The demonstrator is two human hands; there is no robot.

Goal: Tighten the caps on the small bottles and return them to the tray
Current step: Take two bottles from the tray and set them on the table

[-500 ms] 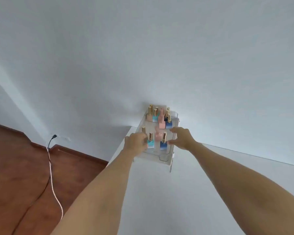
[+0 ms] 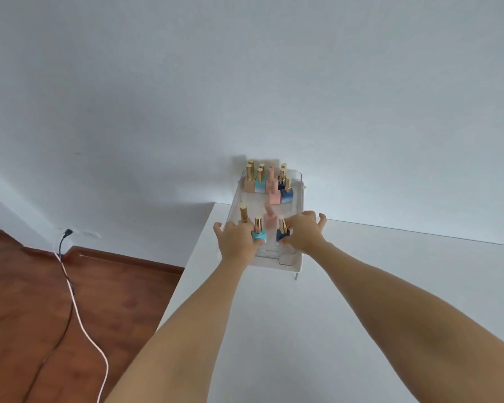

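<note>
Two bare arms reach across a white table [image 2: 361,286] to a clear tray [image 2: 291,264] of small bottles, the left hand [image 2: 237,239] closed around a turquoise bottle [image 2: 258,231], the right hand [image 2: 304,232] gripping a dark blue bottle [image 2: 282,231].

Just the one view here, shot wide-angle from head height and aimed forward and down along both forearms, so the tray [image 2: 296,264] is seen far off at frame center, with wall [image 2: 245,68] filling the upper half and floor [image 2: 26,301] caught lower left.
</note>
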